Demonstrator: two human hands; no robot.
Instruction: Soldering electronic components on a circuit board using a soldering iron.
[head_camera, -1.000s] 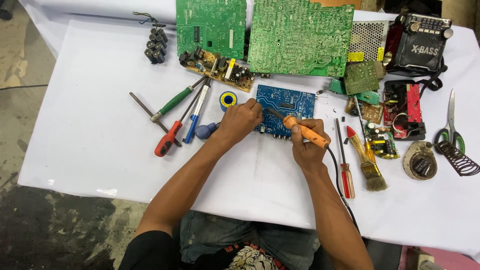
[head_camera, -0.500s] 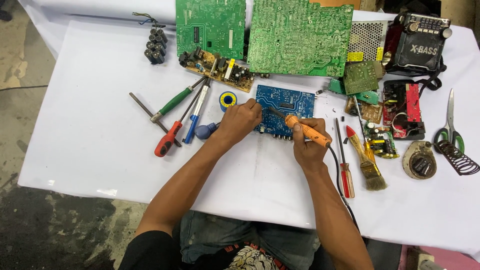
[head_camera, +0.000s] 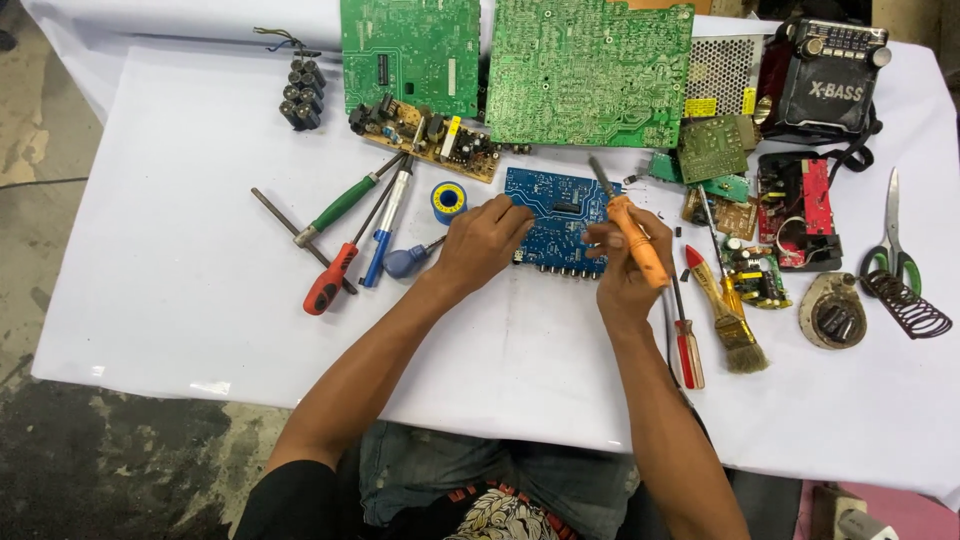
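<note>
A blue circuit board (head_camera: 560, 205) lies on the white table in front of me. My left hand (head_camera: 485, 240) rests on its left part, fingers curled down on it. My right hand (head_camera: 625, 265) grips an orange-handled soldering iron (head_camera: 632, 235), tip raised and pointing up-left over the board's right edge. A small blue spool of solder wire (head_camera: 448, 200) sits just left of the board.
Two large green circuit boards (head_camera: 585, 70) and a small brown one (head_camera: 430, 135) lie behind. Screwdrivers (head_camera: 345, 245) fan out at left. At right are a paintbrush (head_camera: 730, 310), a red screwdriver (head_camera: 685, 345), small boards, a black radio (head_camera: 825, 85), scissors (head_camera: 890, 240) and a coiled iron stand (head_camera: 905, 305).
My right hand has tilted the soldering iron more upright, lifting its tip off the board toward the far edge. My left hand stays on the board.
</note>
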